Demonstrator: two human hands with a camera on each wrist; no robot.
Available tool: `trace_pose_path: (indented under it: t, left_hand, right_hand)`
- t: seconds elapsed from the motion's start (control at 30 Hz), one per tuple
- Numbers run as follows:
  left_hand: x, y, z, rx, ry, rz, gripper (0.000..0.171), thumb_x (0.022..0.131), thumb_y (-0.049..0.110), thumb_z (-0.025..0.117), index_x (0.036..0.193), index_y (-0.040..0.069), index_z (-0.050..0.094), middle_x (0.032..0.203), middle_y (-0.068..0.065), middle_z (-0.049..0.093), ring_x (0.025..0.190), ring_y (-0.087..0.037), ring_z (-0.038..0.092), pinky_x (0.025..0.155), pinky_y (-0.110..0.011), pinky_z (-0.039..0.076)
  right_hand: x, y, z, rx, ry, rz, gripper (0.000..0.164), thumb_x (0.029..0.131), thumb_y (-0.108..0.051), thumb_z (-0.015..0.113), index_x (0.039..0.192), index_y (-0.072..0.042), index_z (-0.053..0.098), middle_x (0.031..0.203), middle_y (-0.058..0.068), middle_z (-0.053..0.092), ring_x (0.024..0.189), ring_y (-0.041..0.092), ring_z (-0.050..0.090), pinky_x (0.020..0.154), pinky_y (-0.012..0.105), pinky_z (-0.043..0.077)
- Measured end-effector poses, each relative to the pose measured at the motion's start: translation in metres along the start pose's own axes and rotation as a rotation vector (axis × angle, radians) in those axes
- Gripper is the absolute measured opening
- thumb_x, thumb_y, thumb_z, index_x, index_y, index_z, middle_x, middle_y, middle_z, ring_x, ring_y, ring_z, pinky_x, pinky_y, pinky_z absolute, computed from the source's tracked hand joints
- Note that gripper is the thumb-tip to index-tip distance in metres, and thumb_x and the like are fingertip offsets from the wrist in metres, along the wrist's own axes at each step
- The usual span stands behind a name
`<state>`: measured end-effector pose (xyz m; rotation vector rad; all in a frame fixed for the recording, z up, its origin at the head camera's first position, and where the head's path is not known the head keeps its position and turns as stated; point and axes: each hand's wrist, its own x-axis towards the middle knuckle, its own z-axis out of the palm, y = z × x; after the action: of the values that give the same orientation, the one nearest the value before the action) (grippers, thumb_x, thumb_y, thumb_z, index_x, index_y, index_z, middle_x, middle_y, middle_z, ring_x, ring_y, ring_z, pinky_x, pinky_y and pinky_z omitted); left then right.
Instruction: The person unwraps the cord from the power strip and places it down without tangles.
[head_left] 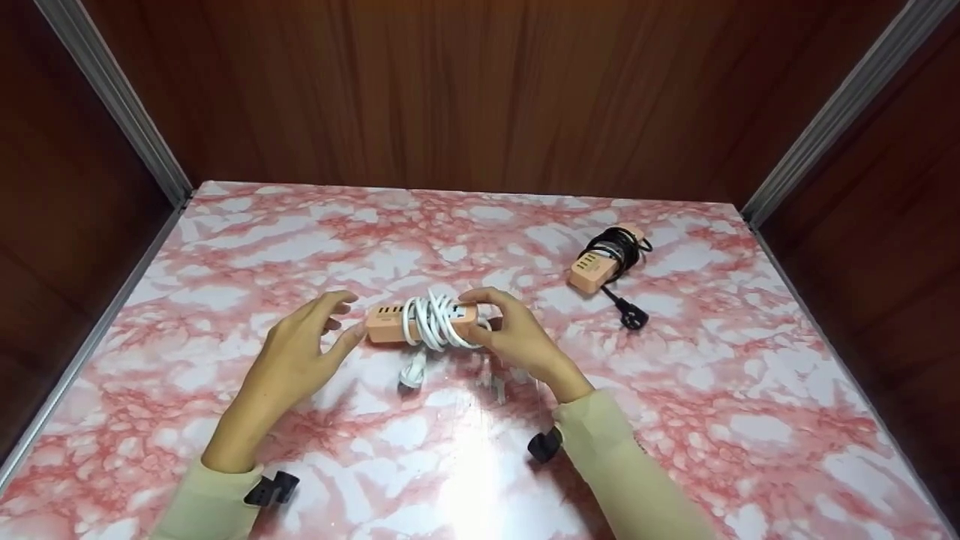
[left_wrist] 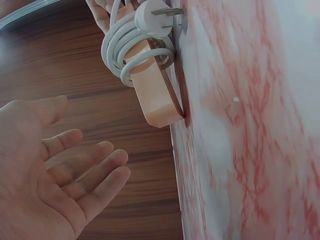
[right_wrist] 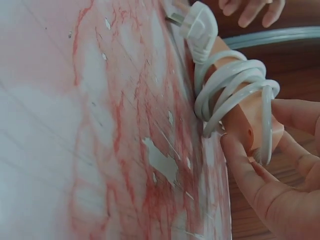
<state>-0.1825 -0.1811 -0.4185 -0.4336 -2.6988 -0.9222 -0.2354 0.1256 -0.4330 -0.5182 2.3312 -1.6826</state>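
An orange power strip (head_left: 386,324) with a white cord (head_left: 435,322) wound around its middle lies on the table in front of me. Its white plug (head_left: 410,373) hangs off the near side, and its prongs show in the left wrist view. My right hand (head_left: 517,330) grips the strip's right end, thumb on the near side and fingers on the far side. Off the left end, my left hand (head_left: 304,349) has its fingers spread and loosely bent; the left wrist view shows a gap between this hand (left_wrist: 65,175) and the strip.
A second orange power strip (head_left: 592,270), wrapped in a black cord (head_left: 619,247), lies at the back right with its black plug (head_left: 632,313) toward me. Dark wood panels (head_left: 450,90) enclose the red-and-white marbled table (head_left: 712,427) at the back and sides.
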Motion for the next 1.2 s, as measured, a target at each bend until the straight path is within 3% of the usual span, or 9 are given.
trace_pose_path:
  t: [0.2, 0.43, 0.6, 0.8, 1.03, 1.2]
  left_hand:
    - [-0.001, 0.0, 0.001, -0.007, -0.006, -0.019, 0.046, 0.095, 0.043, 0.061, 0.135, 0.023, 0.052, 0.12, -0.009, 0.065, 0.101, -0.028, 0.065, 0.083, -0.048, 0.053]
    - [-0.002, 0.0, 0.003, -0.013, -0.02, -0.019, 0.046, 0.095, 0.041, 0.062, 0.136, 0.024, 0.051, 0.121, -0.009, 0.065, 0.103, -0.028, 0.064, 0.085, -0.048, 0.052]
    - [-0.002, 0.0, 0.004, -0.017, -0.031, -0.009, 0.047, 0.095, 0.045, 0.059, 0.137, 0.024, 0.051, 0.122, -0.008, 0.064, 0.103, -0.028, 0.064, 0.085, -0.047, 0.053]
    - [-0.001, 0.001, 0.007, -0.028, -0.042, -0.003, 0.049, 0.095, 0.053, 0.054, 0.135, 0.024, 0.052, 0.122, -0.004, 0.064, 0.102, -0.028, 0.065, 0.083, -0.046, 0.054]
    - [-0.001, 0.009, 0.013, -0.01, -0.087, -0.025, 0.04, 0.096, 0.044, 0.059, 0.13, 0.023, 0.055, 0.122, -0.005, 0.064, 0.104, -0.027, 0.065, 0.084, -0.048, 0.053]
    - [-0.003, 0.018, 0.023, 0.013, -0.12, -0.017, 0.037, 0.095, 0.046, 0.06, 0.123, 0.022, 0.061, 0.119, 0.0, 0.065, 0.103, -0.025, 0.064, 0.085, -0.047, 0.052]
  right_hand:
    - [0.003, 0.009, 0.003, -0.027, 0.023, -0.023, 0.036, 0.091, -0.014, 0.069, 0.126, -0.015, 0.061, 0.133, 0.003, 0.054, 0.084, 0.022, 0.058, 0.066, 0.03, 0.049]
    - [0.006, 0.011, 0.009, -0.001, 0.024, -0.009, 0.033, 0.091, -0.01, 0.069, 0.123, -0.017, 0.062, 0.127, 0.004, 0.055, 0.094, 0.018, 0.061, 0.073, 0.029, 0.053]
    - [0.008, 0.013, 0.01, 0.085, -0.002, 0.018, 0.034, 0.091, -0.007, 0.068, 0.124, -0.016, 0.062, 0.125, 0.007, 0.057, 0.102, 0.019, 0.061, 0.078, 0.03, 0.053]
    - [0.01, 0.013, 0.01, 0.129, -0.011, 0.049, 0.034, 0.09, -0.004, 0.068, 0.122, -0.015, 0.064, 0.124, 0.006, 0.058, 0.1, 0.018, 0.06, 0.076, 0.029, 0.053]
    - [0.01, 0.013, 0.01, 0.103, -0.019, 0.043, 0.033, 0.091, -0.005, 0.068, 0.122, -0.016, 0.064, 0.119, 0.007, 0.061, 0.092, 0.016, 0.061, 0.075, 0.027, 0.052]
    - [0.01, 0.014, 0.01, 0.132, -0.014, 0.055, 0.032, 0.091, -0.008, 0.068, 0.122, -0.016, 0.064, 0.122, 0.006, 0.06, 0.092, 0.016, 0.061, 0.074, 0.027, 0.052]
